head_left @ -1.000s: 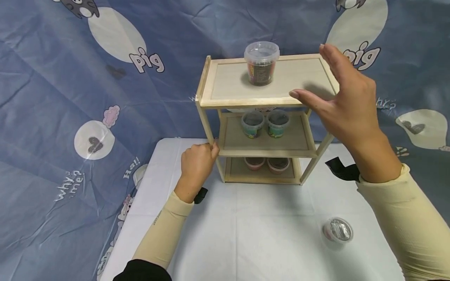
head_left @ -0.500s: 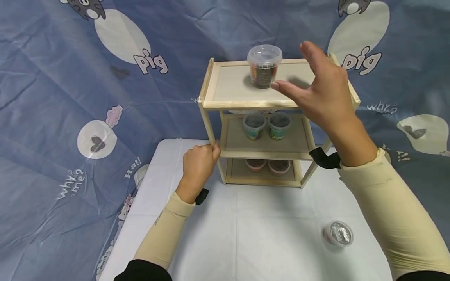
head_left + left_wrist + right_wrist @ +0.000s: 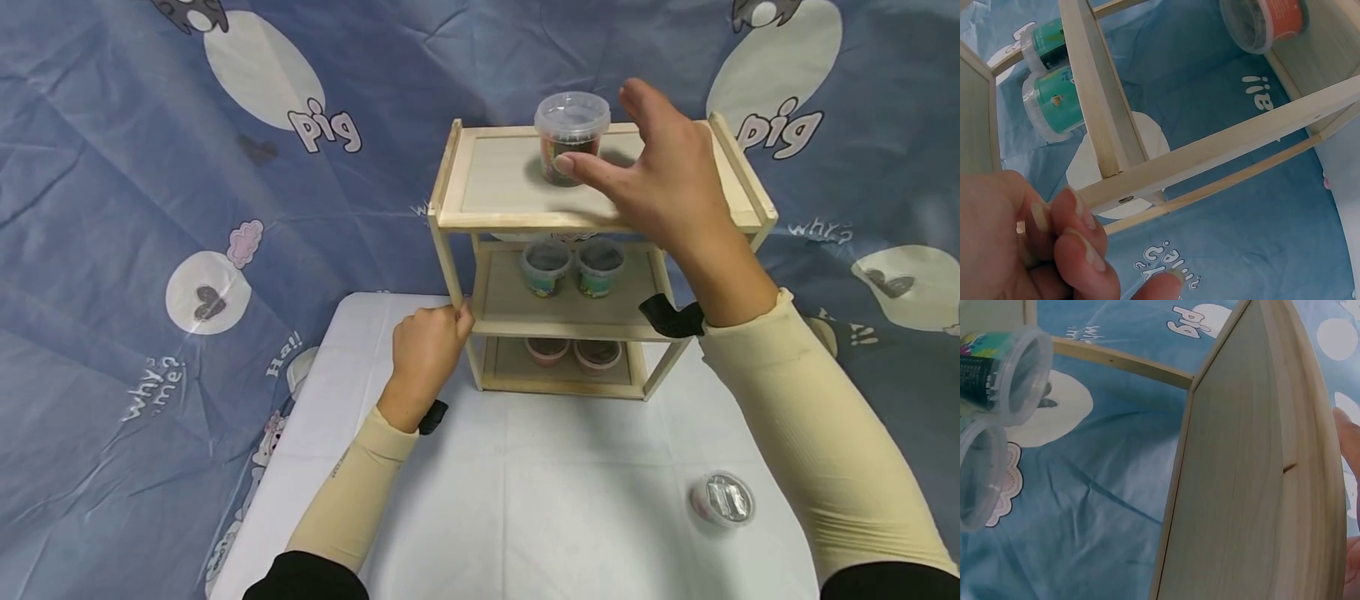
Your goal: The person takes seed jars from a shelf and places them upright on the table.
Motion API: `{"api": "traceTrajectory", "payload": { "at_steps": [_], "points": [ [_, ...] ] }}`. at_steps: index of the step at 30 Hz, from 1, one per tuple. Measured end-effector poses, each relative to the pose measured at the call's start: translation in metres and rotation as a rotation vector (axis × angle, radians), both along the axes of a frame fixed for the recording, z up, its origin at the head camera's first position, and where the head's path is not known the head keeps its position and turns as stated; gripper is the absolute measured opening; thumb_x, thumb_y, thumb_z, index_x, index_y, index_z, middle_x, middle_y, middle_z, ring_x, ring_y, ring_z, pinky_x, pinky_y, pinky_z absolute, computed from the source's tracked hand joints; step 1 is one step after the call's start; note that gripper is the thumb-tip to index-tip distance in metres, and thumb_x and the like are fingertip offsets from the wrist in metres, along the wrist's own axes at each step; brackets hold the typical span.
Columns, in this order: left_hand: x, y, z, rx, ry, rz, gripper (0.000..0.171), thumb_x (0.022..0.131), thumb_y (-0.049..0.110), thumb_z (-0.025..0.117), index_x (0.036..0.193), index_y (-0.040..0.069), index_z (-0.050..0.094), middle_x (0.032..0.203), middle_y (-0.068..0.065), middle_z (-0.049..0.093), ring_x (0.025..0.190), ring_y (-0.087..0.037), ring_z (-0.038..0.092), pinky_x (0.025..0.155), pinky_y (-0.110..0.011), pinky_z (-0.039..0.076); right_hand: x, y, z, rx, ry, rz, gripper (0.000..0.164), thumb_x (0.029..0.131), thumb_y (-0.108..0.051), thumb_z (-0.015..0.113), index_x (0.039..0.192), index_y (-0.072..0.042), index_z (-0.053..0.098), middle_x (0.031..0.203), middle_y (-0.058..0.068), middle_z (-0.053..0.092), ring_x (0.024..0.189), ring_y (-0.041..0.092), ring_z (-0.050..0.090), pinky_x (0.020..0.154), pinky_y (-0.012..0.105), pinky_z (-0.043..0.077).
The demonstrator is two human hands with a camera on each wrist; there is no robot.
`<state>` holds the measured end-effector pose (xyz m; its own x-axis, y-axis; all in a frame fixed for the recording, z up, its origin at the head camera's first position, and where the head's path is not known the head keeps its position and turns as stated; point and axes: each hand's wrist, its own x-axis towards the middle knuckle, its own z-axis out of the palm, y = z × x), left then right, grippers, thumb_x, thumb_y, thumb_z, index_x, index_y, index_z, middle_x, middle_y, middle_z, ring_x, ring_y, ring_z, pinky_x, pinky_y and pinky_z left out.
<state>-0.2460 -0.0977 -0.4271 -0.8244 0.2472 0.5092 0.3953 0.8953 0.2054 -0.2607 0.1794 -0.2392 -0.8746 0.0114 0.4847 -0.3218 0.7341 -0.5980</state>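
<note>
A three-tier wooden shelf rack (image 3: 487, 223) stands at the back of the table. My left hand (image 3: 426, 354) grips its left front post, just below the middle shelf; in the left wrist view the fingers (image 3: 1082, 262) are curled beside that frame. On the top shelf stands a clear plastic tub (image 3: 573, 121) with a dark, colourful label. My right hand (image 3: 667, 179) is over the top shelf at the tub's right side, thumb and fingers spread wide. The thumb overlaps the front of the tub. In the right wrist view the top board hides most of this hand.
Two green-labelled tubs (image 3: 545, 271) sit side by side on the middle shelf. Two pinkish tubs (image 3: 597, 356) are on the bottom shelf. A foil-topped tub (image 3: 723, 500) lies on the white table (image 3: 570, 500) at the front right. Patterned blue cloth (image 3: 97, 208) hangs behind.
My right hand has moved left across the top shelf, from the right end to beside the clear tub, its fingers still spread. My left hand keeps its grip on the post.
</note>
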Motion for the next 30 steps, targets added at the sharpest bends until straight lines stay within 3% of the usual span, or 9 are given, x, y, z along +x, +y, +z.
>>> {"api": "traceTrajectory", "payload": {
  "at_steps": [6,11,14,17,20,24,30],
  "points": [
    [-0.001,0.000,0.002,-0.016,-0.002,0.008,0.058,0.108,0.024,0.054,0.052,0.018,0.038,0.045,0.003,0.030,0.039,-0.017,0.033,0.035,-0.037,0.031,-0.006,-0.006,0.006,-0.029,-0.032,-0.014,0.090,0.085,-0.049,0.086,0.155,-0.007,0.046,0.154,0.009,0.052,0.143,0.013,0.046,0.117,0.028,0.033],
    [0.000,0.000,0.002,-0.034,0.013,0.012,0.058,0.107,0.023,0.055,0.052,0.018,0.036,0.045,0.003,0.029,0.039,-0.017,0.034,0.035,-0.038,0.032,-0.011,-0.011,0.007,-0.027,-0.055,-0.012,0.088,0.085,-0.051,0.084,0.153,-0.007,0.050,0.148,0.010,0.058,0.137,0.021,0.054,0.114,0.034,0.039],
    [0.001,0.000,0.001,-0.036,0.021,0.014,0.058,0.107,0.023,0.056,0.052,0.018,0.036,0.045,0.002,0.030,0.039,-0.017,0.033,0.035,-0.038,0.032,-0.014,-0.013,0.006,-0.008,-0.056,-0.016,0.084,0.086,-0.054,0.082,0.149,-0.008,0.053,0.137,0.010,0.066,0.119,0.023,0.060,0.100,0.035,0.044],
    [0.001,0.000,0.001,-0.039,0.023,0.015,0.058,0.107,0.023,0.055,0.052,0.018,0.036,0.045,0.002,0.030,0.039,-0.017,0.034,0.035,-0.038,0.033,-0.015,-0.015,0.006,0.015,-0.054,-0.028,0.081,0.087,-0.056,0.080,0.147,-0.008,0.056,0.126,0.010,0.068,0.100,0.024,0.054,0.083,0.035,0.038],
    [0.002,0.000,0.001,-0.039,0.030,0.009,0.058,0.107,0.023,0.055,0.052,0.018,0.036,0.045,0.003,0.030,0.039,-0.017,0.033,0.034,-0.037,0.033,-0.015,-0.015,0.007,0.033,-0.049,-0.039,0.078,0.088,-0.056,0.079,0.145,-0.007,0.058,0.115,0.011,0.068,0.092,0.022,0.049,0.076,0.032,0.033],
    [0.001,0.000,0.001,-0.038,0.035,0.007,0.058,0.107,0.023,0.055,0.052,0.018,0.036,0.046,0.003,0.029,0.040,-0.016,0.032,0.035,-0.037,0.032,-0.017,-0.014,0.007,0.039,-0.035,-0.043,0.073,0.090,-0.052,0.078,0.144,-0.006,0.060,0.111,0.013,0.068,0.091,0.023,0.049,0.077,0.031,0.033],
    [0.001,0.000,0.001,-0.043,0.023,0.012,0.058,0.107,0.023,0.054,0.053,0.019,0.035,0.046,0.003,0.028,0.040,-0.017,0.032,0.036,-0.037,0.031,-0.017,-0.013,0.007,0.009,-0.064,-0.035,0.075,0.090,-0.052,0.079,0.147,-0.007,0.058,0.127,0.010,0.070,0.103,0.022,0.058,0.088,0.033,0.041]
  ]
}}
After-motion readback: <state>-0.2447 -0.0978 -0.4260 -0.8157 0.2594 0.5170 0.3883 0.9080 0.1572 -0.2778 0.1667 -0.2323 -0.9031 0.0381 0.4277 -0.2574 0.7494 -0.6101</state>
